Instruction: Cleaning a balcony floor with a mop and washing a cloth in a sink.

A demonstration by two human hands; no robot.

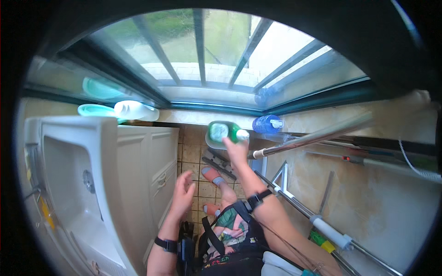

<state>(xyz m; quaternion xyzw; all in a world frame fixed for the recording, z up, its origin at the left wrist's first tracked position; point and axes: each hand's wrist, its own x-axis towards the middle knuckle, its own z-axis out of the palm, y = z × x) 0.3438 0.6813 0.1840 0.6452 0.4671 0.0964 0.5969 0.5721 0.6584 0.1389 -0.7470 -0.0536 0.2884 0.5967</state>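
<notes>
My right hand (237, 148) holds a green bottle (232, 130) with a white cap by its neck end, in front of the windowsill. The bottle is a little blurred, and how the fingers wrap it is partly hidden. Lower and to the left, my left hand (183, 189) hangs over the tiled floor with its fingers apart and nothing in it. A blue bottle (265, 124) with a pale cap is on the sill just right of the green one. On the left part of the sill lie a white plastic jug (134, 111) and a turquoise basin (95, 110).
A white sink (74, 172) over a cabinet (138, 165) stands on the left. Long poles (300, 203) lean along the right wall, and a blurred pole (317, 132) slants towards the green bottle. A flat mop head (218, 164) rests on the floor near the feet. Barred windows rise beyond the sill.
</notes>
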